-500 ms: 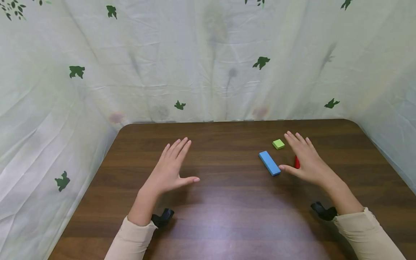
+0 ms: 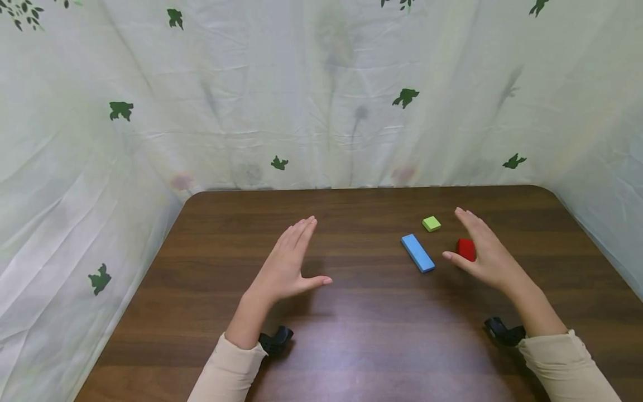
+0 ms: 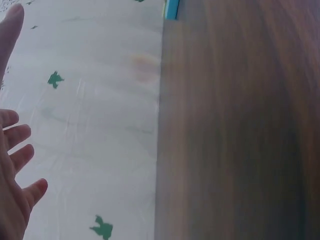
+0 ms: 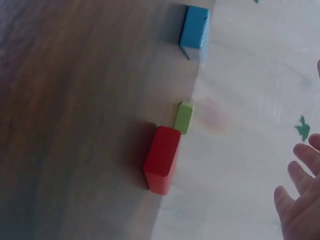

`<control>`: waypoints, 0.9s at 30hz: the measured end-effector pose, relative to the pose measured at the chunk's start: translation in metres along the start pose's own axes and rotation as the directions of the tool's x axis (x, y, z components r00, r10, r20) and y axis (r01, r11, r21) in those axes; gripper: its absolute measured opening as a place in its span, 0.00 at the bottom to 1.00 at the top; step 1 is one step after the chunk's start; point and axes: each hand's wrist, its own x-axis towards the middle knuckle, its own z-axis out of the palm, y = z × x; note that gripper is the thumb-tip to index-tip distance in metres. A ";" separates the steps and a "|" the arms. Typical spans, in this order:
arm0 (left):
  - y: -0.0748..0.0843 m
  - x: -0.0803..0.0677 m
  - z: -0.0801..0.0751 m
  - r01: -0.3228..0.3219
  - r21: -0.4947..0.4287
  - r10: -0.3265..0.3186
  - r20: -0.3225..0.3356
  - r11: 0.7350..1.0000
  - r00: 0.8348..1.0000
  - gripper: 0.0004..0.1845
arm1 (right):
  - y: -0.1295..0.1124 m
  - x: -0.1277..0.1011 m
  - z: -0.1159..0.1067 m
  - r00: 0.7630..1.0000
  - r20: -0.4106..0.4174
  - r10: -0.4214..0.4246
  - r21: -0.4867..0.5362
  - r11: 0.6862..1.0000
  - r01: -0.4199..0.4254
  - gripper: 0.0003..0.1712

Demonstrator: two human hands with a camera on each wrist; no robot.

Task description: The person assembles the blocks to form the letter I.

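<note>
My right hand [image 2: 484, 254] hovers over the right side of the table, thumb and fingers spread apart, holding nothing. Partly behind it is a red block [image 2: 465, 249], whose right part the hand covers in the head view. To the left lies a long blue block [image 2: 417, 253], set at a slant. A small light green block [image 2: 431, 224] sits behind the blue one. In the right wrist view the red block [image 4: 162, 157] is nearest, apart from the fingers [image 4: 300, 177]. My left hand [image 2: 287, 268] is held above the table's left half, fingers straight, thumb out, with nothing in it.
The dark wooden table [image 2: 351, 357] has rounded far corners. A pale curtain [image 2: 311, 100] with green leaf prints hangs along its far edge and both sides. A black strap mount [image 2: 276, 339] sits on the left wrist, another [image 2: 504, 331] on the right.
My left hand has moved to the right. The right hand has shifted slightly right, uncovering more of the red block. The blocks have stayed in place.
</note>
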 end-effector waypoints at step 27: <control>0.043 0.028 0.057 0.083 -0.132 -0.085 -0.014 0.988 0.996 0.57 | 0.033 -0.021 0.006 0.966 -0.040 0.254 0.208 0.948 -0.240 0.48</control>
